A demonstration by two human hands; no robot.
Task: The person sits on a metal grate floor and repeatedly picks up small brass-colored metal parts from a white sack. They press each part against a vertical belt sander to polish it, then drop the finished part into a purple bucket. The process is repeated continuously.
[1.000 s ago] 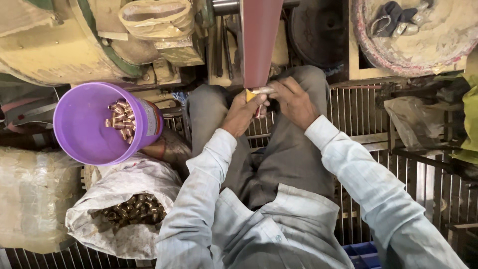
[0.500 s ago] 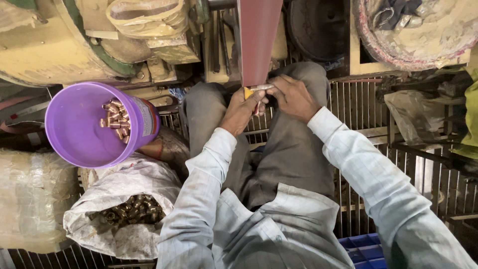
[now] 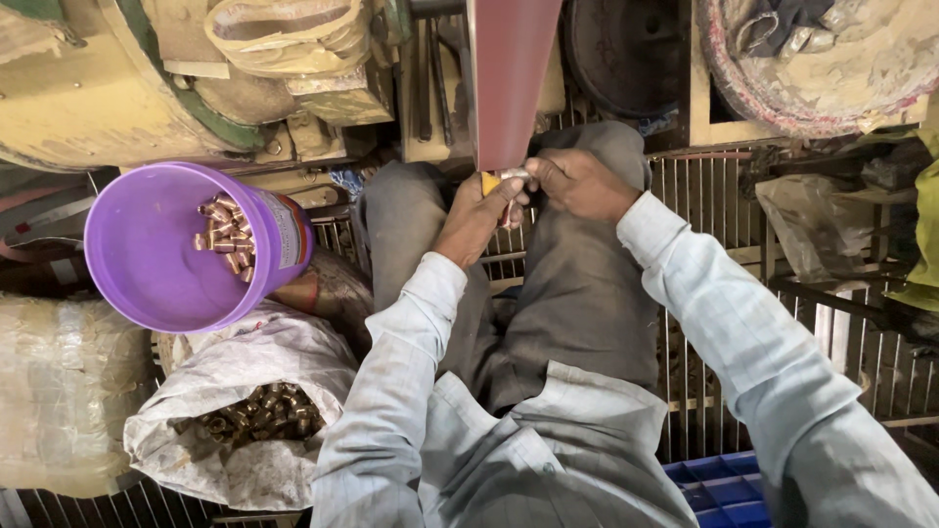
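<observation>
Over the lap, the left hand [image 3: 476,217] and right hand [image 3: 577,183] pinch together on a small shiny metal fitting [image 3: 507,177], held against the lower end of the reddish-brown abrasive belt [image 3: 509,78]. Farther left, a tilted purple plastic bucket [image 3: 161,284] holds brass pieces [image 3: 227,238].

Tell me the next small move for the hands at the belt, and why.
Probably keep the small metal piece pressed to the reddish belt, turning it slightly: both the left hand and right hand pinch it at the belt's lower end, and the purple bucket sits well off to the left.
</observation>
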